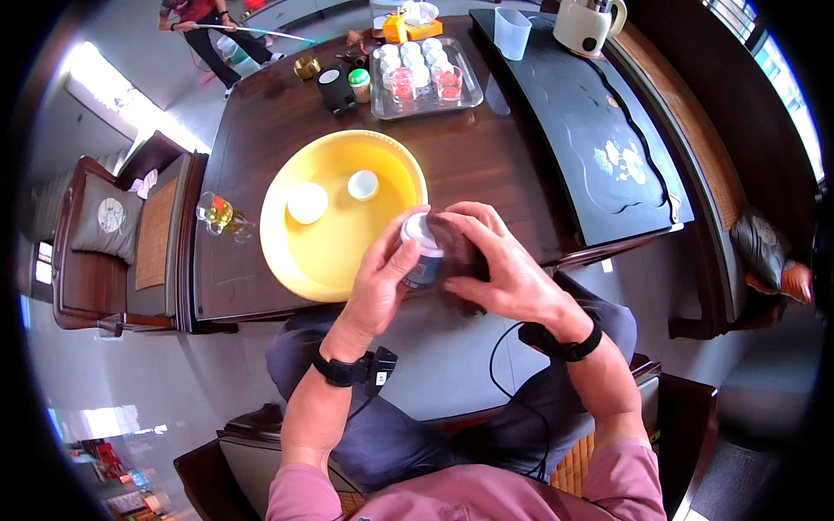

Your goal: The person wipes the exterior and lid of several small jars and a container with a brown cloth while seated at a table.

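My left hand [384, 270] grips a small jar [423, 266] with a white lid and a dark printed label, just past the table's front edge. A dark brown cloth [456, 251] is in my right hand [502, 267], pressed against the jar's right side; it is blurred. Left of my hands stands a yellow plastic basin [339, 260]. Inside it are a round white piece [307, 202], perhaps an upturned cup or a lid, and a small white cup [363, 185] on its side or tilted.
A metal tray [430, 111] holds several white cups and two glasses. A glass cup [215, 211] of yellowish liquid stands left. At right lies a black tea tray [586, 163] with a plastic pitcher [512, 34] and a kettle [586, 29]. A person [202, 26] holds a pole in the background.
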`<state>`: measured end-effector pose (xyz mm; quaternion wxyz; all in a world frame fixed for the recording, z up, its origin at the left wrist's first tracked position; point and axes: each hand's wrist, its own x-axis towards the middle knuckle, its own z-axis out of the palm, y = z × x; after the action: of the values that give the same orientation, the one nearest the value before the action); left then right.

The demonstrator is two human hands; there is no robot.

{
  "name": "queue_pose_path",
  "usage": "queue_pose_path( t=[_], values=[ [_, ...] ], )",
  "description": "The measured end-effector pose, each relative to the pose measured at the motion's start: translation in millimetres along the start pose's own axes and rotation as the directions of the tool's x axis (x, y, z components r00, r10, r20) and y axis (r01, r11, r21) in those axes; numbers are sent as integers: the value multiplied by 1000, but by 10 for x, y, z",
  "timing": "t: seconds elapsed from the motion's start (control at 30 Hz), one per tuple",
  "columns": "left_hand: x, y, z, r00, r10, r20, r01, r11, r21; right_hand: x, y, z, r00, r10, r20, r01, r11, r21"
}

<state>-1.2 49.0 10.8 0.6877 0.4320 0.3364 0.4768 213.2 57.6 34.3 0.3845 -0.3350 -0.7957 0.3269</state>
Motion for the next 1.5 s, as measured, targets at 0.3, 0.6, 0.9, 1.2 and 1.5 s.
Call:
queue_pose_path(
  t=[0.3, 0.6, 0.9, 1.2, 1.5],
  values=[
    [-38, 75, -117, 996, -84, 7, 82, 947, -310, 12, 195, -181, 947, 172, -272, -296, 800, -522],
    [-74, -118, -141, 987, -152, 61, 164, 918, -362, 18, -118, 75, 993, 115, 14, -109, 892, 438],
    [-17, -159, -85, 945, 192, -266, -191, 981, 27, -241, -213, 773, 982, -189, 18, 182, 907, -381],
    [-37, -129, 91, 975, 214, -65, -215, 977, -9, -11, 28, 433, 962, 175, -209, -130, 969, 211],
    [-13, 71, -58, 990, 144, -6, -139, 968, 207, -62, -20, 451, 968, -29, -250, 18, 999, -49]
  ],
)
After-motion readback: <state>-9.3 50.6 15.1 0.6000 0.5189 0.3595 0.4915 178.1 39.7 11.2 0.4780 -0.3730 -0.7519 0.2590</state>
